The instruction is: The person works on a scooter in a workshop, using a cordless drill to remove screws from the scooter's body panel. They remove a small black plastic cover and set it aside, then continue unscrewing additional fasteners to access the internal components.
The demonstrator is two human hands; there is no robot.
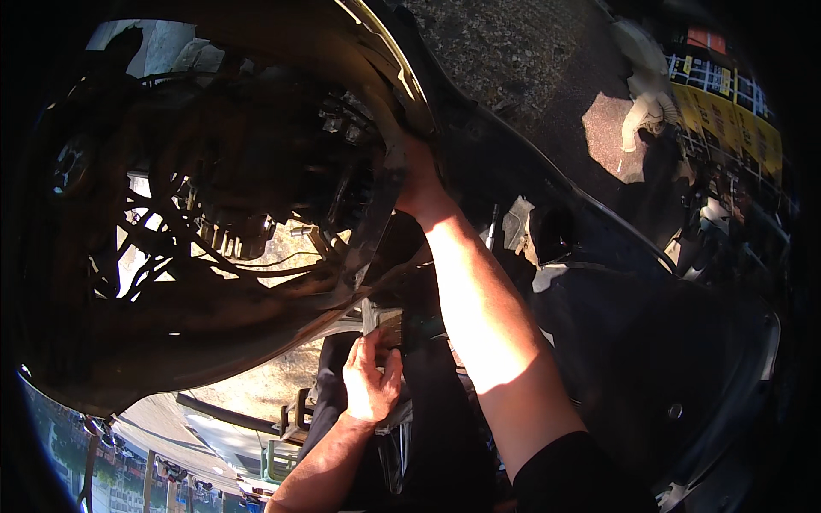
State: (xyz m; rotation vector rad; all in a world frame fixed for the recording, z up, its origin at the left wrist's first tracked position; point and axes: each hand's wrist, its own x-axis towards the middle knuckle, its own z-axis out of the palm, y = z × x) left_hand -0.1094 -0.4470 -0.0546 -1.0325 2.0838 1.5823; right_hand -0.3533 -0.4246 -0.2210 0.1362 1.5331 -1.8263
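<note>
The dark, curved body of a vehicle (231, 321), seemingly with an opened wheel arch or engine bay, fills the left and middle. My left hand (372, 380) is closed, fingers and thumb pinching around the lower end of a pale flat metal strip (369, 316) near the panel's lower edge. A small brownish block-like part (390, 327) sits just beside those fingertips. Stretched upward, my right arm ends with my right hand (421, 184) against the inner side of the dark panel. Shadow and the panel edge hide its fingers, so what it touches cannot be made out.
Cables and hoses (171, 222) run through the dark bay on the left, near metal engine parts (235, 235). A large black panel (650, 342) lies at the right. Farther off are a pale corrugated hose (646, 115) and yellow-and-black boxes (727, 120). Gravelly ground (496, 51) shows at the top.
</note>
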